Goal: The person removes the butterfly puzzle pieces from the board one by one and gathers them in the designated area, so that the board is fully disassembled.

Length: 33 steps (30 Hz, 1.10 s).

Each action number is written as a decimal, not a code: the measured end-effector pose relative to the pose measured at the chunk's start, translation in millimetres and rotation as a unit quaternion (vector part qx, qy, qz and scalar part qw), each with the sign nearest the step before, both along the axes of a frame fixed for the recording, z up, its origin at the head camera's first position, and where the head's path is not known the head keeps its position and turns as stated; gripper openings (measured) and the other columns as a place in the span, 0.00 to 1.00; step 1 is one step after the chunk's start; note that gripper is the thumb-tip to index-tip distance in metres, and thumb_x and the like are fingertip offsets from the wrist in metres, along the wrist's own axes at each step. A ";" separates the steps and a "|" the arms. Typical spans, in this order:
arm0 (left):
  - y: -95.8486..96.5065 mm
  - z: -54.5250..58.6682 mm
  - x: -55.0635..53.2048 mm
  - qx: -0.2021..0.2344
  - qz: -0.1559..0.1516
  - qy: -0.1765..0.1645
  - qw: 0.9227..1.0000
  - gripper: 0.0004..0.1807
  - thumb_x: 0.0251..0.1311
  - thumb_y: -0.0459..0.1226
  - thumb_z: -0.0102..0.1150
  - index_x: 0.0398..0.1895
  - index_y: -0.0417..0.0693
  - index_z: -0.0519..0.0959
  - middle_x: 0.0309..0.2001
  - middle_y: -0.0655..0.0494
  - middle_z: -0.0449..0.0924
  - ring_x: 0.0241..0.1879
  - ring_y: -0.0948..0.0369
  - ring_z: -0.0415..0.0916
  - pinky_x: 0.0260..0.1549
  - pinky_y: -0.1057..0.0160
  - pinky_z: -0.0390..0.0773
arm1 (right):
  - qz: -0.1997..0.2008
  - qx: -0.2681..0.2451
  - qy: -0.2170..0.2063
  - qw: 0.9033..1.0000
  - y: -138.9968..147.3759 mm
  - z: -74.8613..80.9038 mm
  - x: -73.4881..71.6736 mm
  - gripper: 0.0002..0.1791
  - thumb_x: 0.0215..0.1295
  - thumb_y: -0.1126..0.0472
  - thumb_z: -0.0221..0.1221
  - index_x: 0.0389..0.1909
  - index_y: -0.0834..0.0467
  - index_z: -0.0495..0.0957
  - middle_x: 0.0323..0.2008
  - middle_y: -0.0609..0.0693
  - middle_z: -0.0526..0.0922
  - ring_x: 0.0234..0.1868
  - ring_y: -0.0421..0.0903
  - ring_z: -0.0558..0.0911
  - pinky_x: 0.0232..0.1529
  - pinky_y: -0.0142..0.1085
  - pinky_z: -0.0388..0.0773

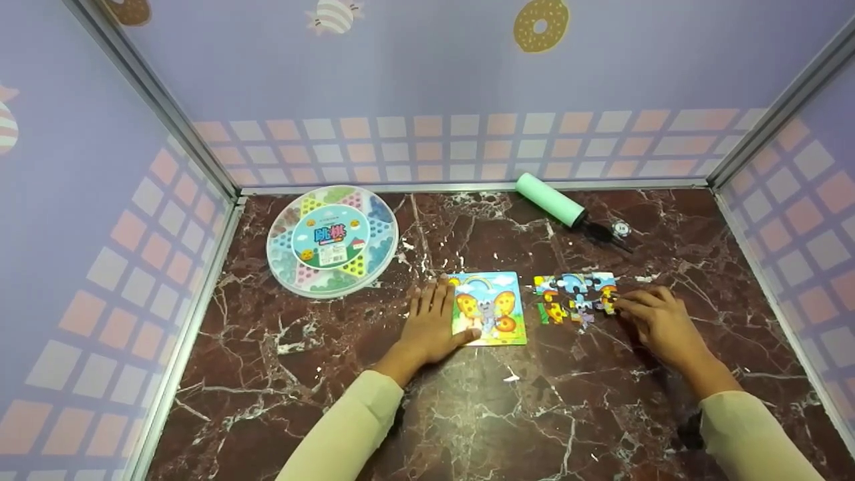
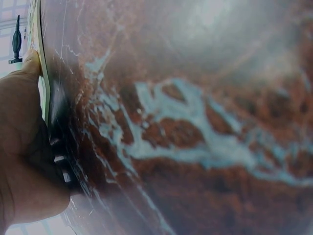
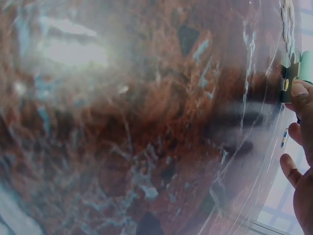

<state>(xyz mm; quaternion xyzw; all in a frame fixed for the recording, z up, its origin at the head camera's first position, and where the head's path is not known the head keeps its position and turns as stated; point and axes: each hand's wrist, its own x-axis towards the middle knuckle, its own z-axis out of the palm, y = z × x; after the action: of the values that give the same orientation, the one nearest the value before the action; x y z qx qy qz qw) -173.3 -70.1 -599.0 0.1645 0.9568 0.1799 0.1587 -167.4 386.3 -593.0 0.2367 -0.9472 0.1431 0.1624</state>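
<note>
Puzzle pieces (image 1: 582,306) right of board (image 1: 493,304)

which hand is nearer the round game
Left: the left hand rests on the card, to the right of the round game; the right hand is farther right, at the right edge of the puzzle.

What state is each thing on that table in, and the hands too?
Puzzle: partly put together, gaps showing
Butterfly picture: flat, face up
Left hand: fingers straight, resting over the picture's left edge
Right hand: fingers bent, apparently pinching a piece
Round game: flat, seemingly closed
Green cylinder: on its side
Small disc: lying loose, details unclear
</note>
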 end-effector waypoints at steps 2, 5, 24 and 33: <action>0.1 3.0 1.4 0.001 -0.001 0.001 1.000 0.62 0.76 0.72 0.49 0.92 0.41 0.39 0.92 0.41 0.31 0.92 0.41 0.31 0.89 0.36 0.34 | 0.001 0.001 0.000 1.000 0.4 -0.4 -0.1 0.16 0.67 0.70 0.73 0.54 0.55 0.93 0.53 0.56 0.92 0.53 0.62 0.82 0.40 0.61 0.76; 0.2 5.5 2.6 0.000 -0.001 0.004 1.000 0.61 0.76 0.71 0.50 0.92 0.40 0.41 0.93 0.40 0.33 0.92 0.41 0.33 0.89 0.34 0.38 | 0.003 0.004 0.002 1.000 0.9 -0.9 -0.2 0.15 0.67 0.70 0.73 0.53 0.55 0.93 0.52 0.55 0.92 0.52 0.61 0.81 0.40 0.59 0.75; -0.3 -3.8 -0.6 0.005 0.000 0.007 1.000 0.63 0.74 0.75 0.47 0.92 0.42 0.39 0.93 0.42 0.32 0.92 0.41 0.30 0.89 0.34 0.34 | 0.017 0.009 0.004 1.000 0.1 0.7 0.8 0.20 0.61 0.77 0.69 0.50 0.55 0.93 0.52 0.54 0.92 0.51 0.60 0.81 0.41 0.62 0.77; -0.2 -7.1 -1.8 0.010 0.007 -0.004 1.000 0.63 0.74 0.75 0.46 0.93 0.44 0.38 0.93 0.43 0.33 0.92 0.42 0.30 0.89 0.34 0.36 | 0.012 0.012 -0.008 1.000 -2.2 0.9 2.4 0.17 0.61 0.73 0.72 0.48 0.54 0.93 0.52 0.52 0.91 0.50 0.59 0.80 0.40 0.64 0.77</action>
<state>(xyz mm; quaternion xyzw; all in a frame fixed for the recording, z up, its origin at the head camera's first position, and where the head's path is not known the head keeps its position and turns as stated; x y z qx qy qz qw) -175.1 -70.3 -606.0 0.1589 0.9555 0.1908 0.1593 -165.0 384.1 -592.1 0.2493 -0.9471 0.1355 0.1499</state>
